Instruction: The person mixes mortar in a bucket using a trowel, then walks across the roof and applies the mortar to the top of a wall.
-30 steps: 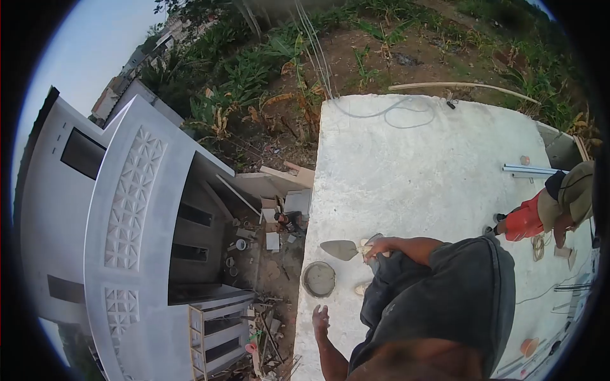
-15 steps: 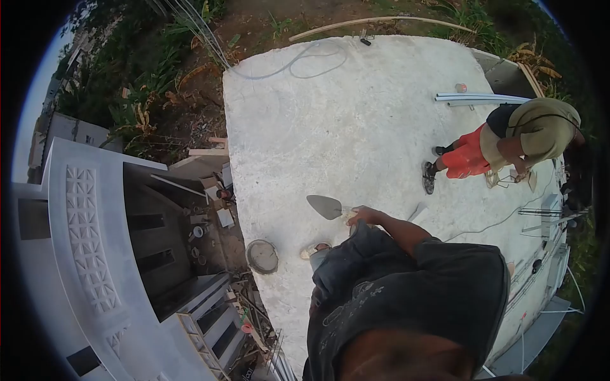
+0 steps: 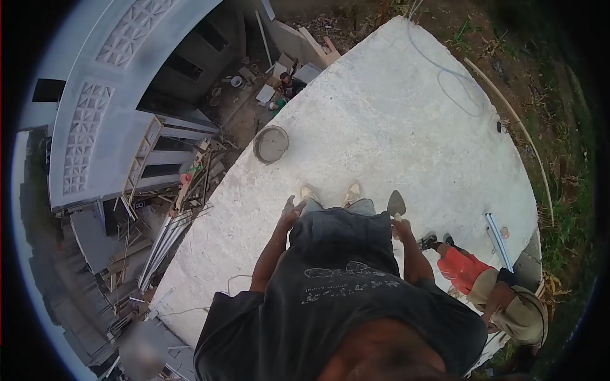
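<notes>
My right hand point(image 3: 400, 228) is closed around the handle of a pointed trowel point(image 3: 396, 204), its grey blade directed forward over the white slab. On the other side of my body, my left hand point(image 3: 291, 210) hangs beside my thigh with its fingers apart and nothing in it. Ahead of that hand, near the slab's left edge, stands a round bucket point(image 3: 271, 145) with a grey surface inside.
I stand on a pale concrete slab point(image 3: 381, 114) whose left edge drops to a lower area with a person point(image 3: 289, 87) and timber. To the right another person point(image 3: 473, 273) in red shorts bends over, near pale pipes point(image 3: 499, 241). A hose point(image 3: 454, 82) lies at the far edge.
My view has turned left, so the bucket and building now lie further up and the other person lower right. My left hand has come into view. The trowel stays in my right hand.
</notes>
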Tool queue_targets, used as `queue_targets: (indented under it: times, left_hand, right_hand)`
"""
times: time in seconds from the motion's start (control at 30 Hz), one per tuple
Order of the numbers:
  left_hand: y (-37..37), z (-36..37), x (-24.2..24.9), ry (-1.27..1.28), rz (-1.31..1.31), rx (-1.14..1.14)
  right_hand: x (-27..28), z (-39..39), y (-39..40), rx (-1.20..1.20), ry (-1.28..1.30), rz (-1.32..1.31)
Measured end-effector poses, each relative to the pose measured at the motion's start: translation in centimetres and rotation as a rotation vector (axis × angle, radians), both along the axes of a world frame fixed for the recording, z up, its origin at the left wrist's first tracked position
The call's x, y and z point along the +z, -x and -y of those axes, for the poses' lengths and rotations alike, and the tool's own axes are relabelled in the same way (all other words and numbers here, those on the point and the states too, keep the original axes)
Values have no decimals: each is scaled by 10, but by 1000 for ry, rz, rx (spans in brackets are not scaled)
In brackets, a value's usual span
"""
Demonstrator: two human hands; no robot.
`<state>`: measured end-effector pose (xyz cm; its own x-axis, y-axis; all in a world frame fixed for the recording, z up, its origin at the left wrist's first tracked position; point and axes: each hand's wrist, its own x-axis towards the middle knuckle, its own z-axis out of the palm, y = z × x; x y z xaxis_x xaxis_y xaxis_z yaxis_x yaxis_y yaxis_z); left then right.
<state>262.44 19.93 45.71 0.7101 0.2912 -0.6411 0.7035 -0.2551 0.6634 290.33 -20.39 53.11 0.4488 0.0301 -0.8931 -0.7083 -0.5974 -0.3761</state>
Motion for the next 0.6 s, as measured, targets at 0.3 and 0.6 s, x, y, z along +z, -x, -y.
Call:
queue_targets:
  times: [0.3, 0.6]
  left_hand:
    - [6, -18, 121, 308, -104, 946]
    - [183, 92, 24, 343, -177, 556]
  right_hand:
    - [23, -150, -20, 436, -49, 254]
    - [14, -269, -5, 547, -177, 104]
